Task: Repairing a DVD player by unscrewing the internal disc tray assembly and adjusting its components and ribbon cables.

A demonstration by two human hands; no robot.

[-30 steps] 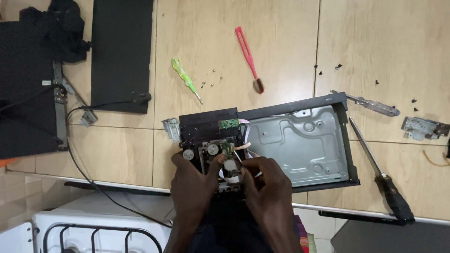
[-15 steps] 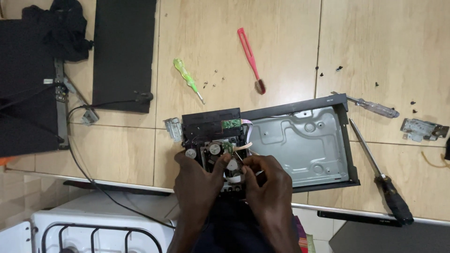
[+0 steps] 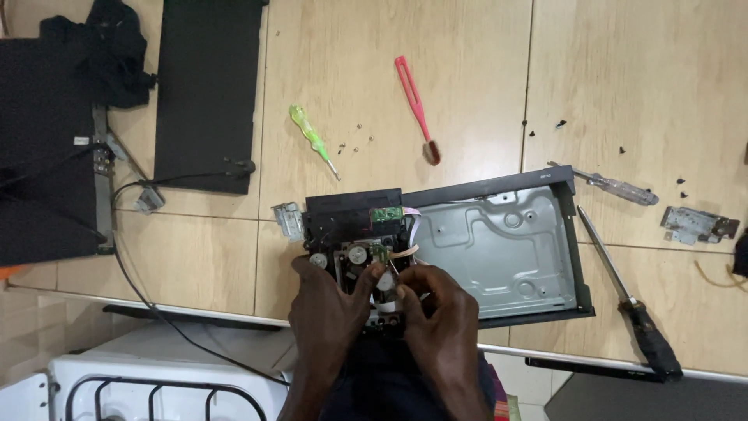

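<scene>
Barely shifted since a moment earlier: left hand [image 3: 331, 316] and right hand [image 3: 436, 320] bunched over black disc-drive mechanism [image 3: 354, 249] at desk [image 3: 467, 86] edge, beside grey metal chassis [image 3: 499, 249]. Both grips pressed together, fingertips pinching a small part at its middle; exactly what, cannot tell. Risk: tearing thin ribbon cable [image 3: 403, 252] through hard pulling, or dropping the part off the edge.
</scene>
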